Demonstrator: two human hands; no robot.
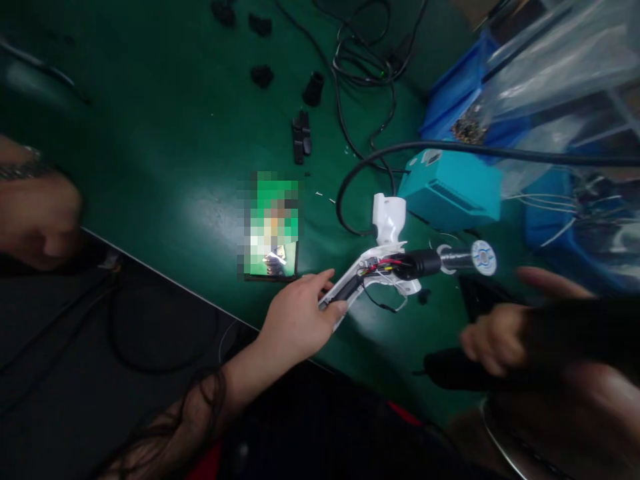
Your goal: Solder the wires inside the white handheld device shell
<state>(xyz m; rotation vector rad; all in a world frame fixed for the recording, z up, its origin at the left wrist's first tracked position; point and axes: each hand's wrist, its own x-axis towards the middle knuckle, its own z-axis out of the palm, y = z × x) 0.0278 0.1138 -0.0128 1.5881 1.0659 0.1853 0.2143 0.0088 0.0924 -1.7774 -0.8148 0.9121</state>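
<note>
Two hands of the wearer work over a green worktop (165,133) that fills most of the view, its near edge running diagonally from nine o'clock down toward five. At three o'clock a teal box (453,189) sits beside blue bins (457,93) covered with clear plastic bags, the bins cut off by the frame edge. A thick black cable (500,152) sweeps from the right edge across the box and loops down near the centre. Just right of centre lies an opened white handle-shaped housing (385,230), with red, yellow and black wires showing inside it and a black barrel ending in a white round cap pointing toward three o'clock. The left hand (300,320), at six o'clock from the housing, is curled closed around the housing's lower grip, thumb and fingers pinching it. The right hand (495,340), at four o'clock, is blurred; its fingers are bent around a dark tool (460,370), though the tool's shape is hard to make out. At nine o'clock another person's hand (35,213) rests blurred at the worktop's edge. Small black parts (303,133) lie scattered toward twelve o'clock. A pixelated patch near the centre hides whatever lies there.
</note>
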